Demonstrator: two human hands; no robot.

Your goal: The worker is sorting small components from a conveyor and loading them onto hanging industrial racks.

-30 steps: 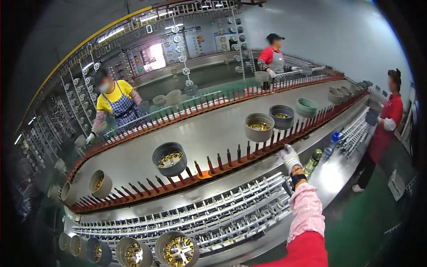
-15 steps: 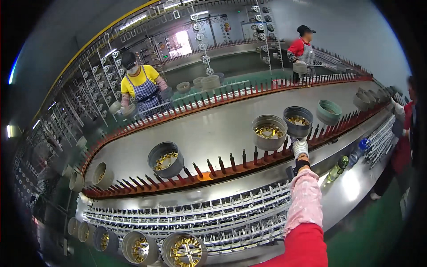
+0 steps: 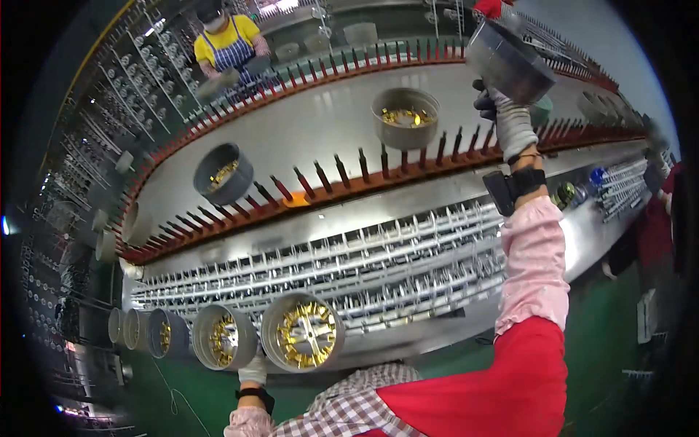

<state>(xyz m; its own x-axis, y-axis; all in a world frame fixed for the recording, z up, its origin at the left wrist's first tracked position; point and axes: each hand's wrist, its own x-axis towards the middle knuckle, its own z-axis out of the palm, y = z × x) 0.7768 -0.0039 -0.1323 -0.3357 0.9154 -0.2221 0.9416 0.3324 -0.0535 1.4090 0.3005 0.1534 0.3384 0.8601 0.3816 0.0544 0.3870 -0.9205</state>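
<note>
My right hand (image 3: pixel 504 120), in a white glove with dark fingertips, is closed on a dark grey round pot-shaped part (image 3: pixel 512 62). It holds the part up, tilted, above the spiked rail, and the part's inside faces away. Low in the view, my left hand (image 3: pixel 253 369) is gloved too and sits behind two grey round parts (image 3: pixel 225 337) with gold-coloured pieces inside. Its fingers are hidden, so I cannot tell whether it grips one. Another lighter grey round part (image 3: pixel 405 118) with gold pieces rests by the spikes.
Upright red-and-black spikes (image 3: pixel 322 177) line the rail around the long metal table (image 3: pixel 313 120). Racks of metal bars (image 3: pixel 328 269) lie nearer me. A dark round part (image 3: pixel 223 173) stands farther left. Across the table is a person in a yellow top (image 3: pixel 231 42). Bottles (image 3: pixel 575 191) stand at right.
My right hand has lifted the dark grey round part off the rail area, up and tilted. My left hand has come into view at the bottom. The whole view has tipped downward.
</note>
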